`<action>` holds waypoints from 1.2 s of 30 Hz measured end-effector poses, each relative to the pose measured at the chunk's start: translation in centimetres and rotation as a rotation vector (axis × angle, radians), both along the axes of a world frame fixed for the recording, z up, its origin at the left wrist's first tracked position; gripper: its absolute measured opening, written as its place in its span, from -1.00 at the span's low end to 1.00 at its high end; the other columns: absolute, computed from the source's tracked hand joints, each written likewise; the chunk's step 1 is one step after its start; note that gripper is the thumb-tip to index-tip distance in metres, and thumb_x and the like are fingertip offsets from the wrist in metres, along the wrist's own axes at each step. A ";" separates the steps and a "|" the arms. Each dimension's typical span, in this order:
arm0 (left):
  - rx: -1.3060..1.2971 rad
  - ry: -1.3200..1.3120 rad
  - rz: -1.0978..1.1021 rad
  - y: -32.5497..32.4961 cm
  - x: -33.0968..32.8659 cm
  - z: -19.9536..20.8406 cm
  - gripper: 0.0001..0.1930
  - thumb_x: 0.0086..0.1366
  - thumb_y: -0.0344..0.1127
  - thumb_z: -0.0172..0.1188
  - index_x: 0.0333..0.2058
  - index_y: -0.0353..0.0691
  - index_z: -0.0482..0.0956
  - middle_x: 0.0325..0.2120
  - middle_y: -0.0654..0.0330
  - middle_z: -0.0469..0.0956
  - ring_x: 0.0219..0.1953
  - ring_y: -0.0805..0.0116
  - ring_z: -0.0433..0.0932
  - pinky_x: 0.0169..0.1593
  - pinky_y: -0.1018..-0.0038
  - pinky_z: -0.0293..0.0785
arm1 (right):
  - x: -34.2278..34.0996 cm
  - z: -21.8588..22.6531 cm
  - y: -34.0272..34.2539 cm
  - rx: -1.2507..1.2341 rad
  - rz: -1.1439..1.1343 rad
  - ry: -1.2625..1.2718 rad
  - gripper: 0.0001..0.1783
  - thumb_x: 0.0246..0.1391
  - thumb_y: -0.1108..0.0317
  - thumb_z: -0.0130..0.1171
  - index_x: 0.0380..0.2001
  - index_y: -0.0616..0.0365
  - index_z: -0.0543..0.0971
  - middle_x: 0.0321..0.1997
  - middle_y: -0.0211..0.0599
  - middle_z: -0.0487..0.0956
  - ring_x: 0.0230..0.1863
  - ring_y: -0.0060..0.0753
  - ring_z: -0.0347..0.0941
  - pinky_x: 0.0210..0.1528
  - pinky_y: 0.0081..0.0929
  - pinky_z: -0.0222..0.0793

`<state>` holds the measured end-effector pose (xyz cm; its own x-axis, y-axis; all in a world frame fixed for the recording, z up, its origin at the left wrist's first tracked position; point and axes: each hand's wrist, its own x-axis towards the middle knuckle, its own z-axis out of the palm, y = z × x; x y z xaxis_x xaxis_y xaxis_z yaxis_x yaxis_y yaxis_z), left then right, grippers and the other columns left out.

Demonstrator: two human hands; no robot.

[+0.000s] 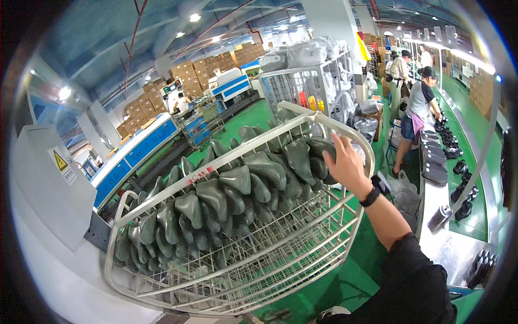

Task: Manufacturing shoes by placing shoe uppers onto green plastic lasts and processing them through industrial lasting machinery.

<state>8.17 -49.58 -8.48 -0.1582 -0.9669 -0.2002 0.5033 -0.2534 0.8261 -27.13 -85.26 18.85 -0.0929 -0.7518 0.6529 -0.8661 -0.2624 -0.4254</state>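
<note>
The right hand (pixel 348 164) was held with its fingers straightened and spread apart, at the upper right end of a pale metal rack (pixel 234 156); whether the fingertips met the nearest dark piece could not be told. The left hand was out of view, so its state could not be told either. A black band (pixel 370 196) circled the right wrist. The dark saddle-shaped pieces (pixel 234 179), smooth and faintly glossy, hung in crowded rows along the top of the rack, above its tiers of wire and curved rails. Beneath lay a green floor (pixel 313 291), shiny under the lamps. To the left stood a white cabinet (pixel 51 189) with a yellow warning triangle, and behind it ran a long blue-and-white machine (pixel 143 154). Stacked brown cartons (pixel 197 78) filled the far side of the room. To the right, a worker in a grey top (pixel 418 100) stood by a bench lined with dark flat pads (pixel 433 162).
</note>
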 end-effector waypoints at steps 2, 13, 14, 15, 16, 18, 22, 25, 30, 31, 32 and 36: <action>0.000 -0.055 0.006 -1.1 0.0 1.1 -0.51 0.41 -0.01 0.00 0.17 -0.19 0.47 0.01 0.19 0.52 0.08 0.30 0.46 0.15 0.34 0.40 | 1.3 0.1 1.6 -0.152 0.289 0.041 -0.27 0.06 0.23 0.26 0.31 0.02 0.30 0.20 -0.01 0.42 0.02 0.17 0.50 0.01 -0.08 0.49; 0.056 -0.365 0.025 -2.9 2.8 7.1 -0.51 0.38 0.02 0.04 0.13 -0.17 0.51 -0.06 0.20 0.56 0.03 0.29 0.50 0.14 0.34 0.40 | 3.1 -3.0 -1.7 -0.089 0.290 -0.127 -0.57 0.24 0.32 0.01 0.17 0.03 0.48 -0.52 0.10 0.59 -0.41 0.24 0.55 -0.29 0.08 0.47; 0.061 -0.387 0.020 -3.1 2.7 7.6 -0.51 0.37 0.03 0.04 0.13 -0.17 0.52 -0.07 0.21 0.56 0.02 0.29 0.50 0.13 0.34 0.40 | 2.6 -2.8 -2.1 -0.100 0.276 -0.109 -0.58 0.24 0.33 0.01 0.17 0.03 0.49 -0.51 0.11 0.59 -0.42 0.23 0.55 -0.29 0.07 0.47; 0.068 -0.410 0.020 -3.2 2.8 8.0 -0.50 0.37 0.03 0.04 0.12 -0.17 0.52 -0.07 0.21 0.57 0.02 0.29 0.51 0.13 0.34 0.40 | 2.5 -2.4 -2.2 -0.108 0.265 -0.093 -0.58 0.23 0.35 0.01 0.16 0.04 0.50 -0.51 0.12 0.59 -0.42 0.23 0.54 -0.29 0.06 0.47; 0.072 -0.433 0.019 -3.4 2.8 8.4 -0.50 0.37 0.03 0.05 0.12 -0.17 0.53 -0.08 0.21 0.57 0.01 0.29 0.51 0.13 0.34 0.41 | 2.5 -1.8 -2.1 -0.093 0.163 -0.054 -0.59 0.23 0.34 0.03 0.14 0.06 0.52 -0.53 0.13 0.58 -0.46 0.21 0.55 -0.30 0.03 0.47; 0.079 -0.478 0.023 -3.7 3.0 9.2 -0.50 0.36 0.04 0.05 0.11 -0.16 0.53 -0.09 0.21 0.58 0.00 0.29 0.51 0.13 0.34 0.41 | 1.5 0.1 -1.1 0.061 0.238 -0.208 -0.58 0.22 0.34 0.04 0.15 0.07 0.52 -0.54 0.14 0.57 -0.47 0.20 0.55 -0.30 0.01 0.48; 0.097 -0.558 0.080 -3.4 4.2 10.7 -0.50 0.35 0.05 0.07 0.10 -0.16 0.55 -0.12 0.21 0.59 -0.02 0.29 0.53 0.12 0.34 0.41 | 2.2 0.1 -0.2 0.186 0.283 -0.229 -0.51 0.16 0.31 0.11 0.18 0.04 0.50 -0.36 0.19 0.61 -0.24 0.21 0.57 -0.09 -0.01 0.48; 0.154 -0.587 0.189 -0.6 5.5 10.8 -0.50 0.34 0.06 0.08 0.09 -0.15 0.56 -0.13 0.22 0.60 -0.03 0.29 0.54 0.12 0.34 0.41 | 4.2 -3.3 -1.7 -0.038 0.190 -0.138 -0.52 0.14 0.33 0.14 0.16 0.03 0.52 0.02 0.21 0.56 0.01 0.24 0.50 0.06 0.01 0.43; 0.494 -0.511 0.600 16.4 4.2 8.5 -0.50 0.33 0.07 0.09 0.07 -0.15 0.58 -0.17 0.22 0.62 -0.05 0.29 0.55 0.11 0.34 0.41 | 2.5 -11.6 -10.1 -0.551 0.035 0.289 -0.54 0.18 0.44 0.09 0.17 -0.01 0.50 0.06 -0.11 0.59 -0.13 -0.13 0.57 -0.13 -0.24 0.52; 0.589 -0.472 0.707 21.1 2.2 8.2 -0.50 0.32 0.08 0.09 0.07 -0.15 0.58 -0.17 0.22 0.62 -0.06 0.29 0.56 0.11 0.34 0.41 | -1.9 -14.0 -13.9 -0.200 0.009 0.293 -0.54 0.19 0.42 0.10 0.19 0.07 0.47 0.18 -0.12 0.53 -0.03 -0.16 0.55 -0.07 -0.31 0.50; 0.748 -0.435 0.869 26.5 -1.1 8.5 -0.50 0.32 0.08 0.10 0.07 -0.14 0.59 -0.18 0.23 0.63 -0.06 0.29 0.56 0.11 0.34 0.42 | 12.8 -14.0 -10.3 -0.151 0.229 0.303 -0.54 0.19 0.42 0.10 0.19 0.07 0.47 0.18 -0.12 0.53 -0.03 -0.16 0.55 -0.07 -0.31 0.50; 0.718 -0.092 1.296 44.4 -9.5 7.9 -0.54 0.24 -0.12 0.23 0.01 -0.31 0.55 -0.18 0.21 0.61 -0.13 0.33 0.56 0.09 0.40 0.41 | -20.0 -29.2 -19.5 -0.384 0.281 0.188 -0.58 0.26 0.30 0.10 0.15 0.16 0.51 0.06 -0.08 0.60 0.01 -0.03 0.54 0.01 -0.26 0.45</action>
<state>-1.33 -5.20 -0.54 0.7551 -0.1135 -0.6457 0.6462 -0.0375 0.7623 -47.10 -104.77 -10.34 0.2242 -0.4336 0.8728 -0.7922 -0.6027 -0.0959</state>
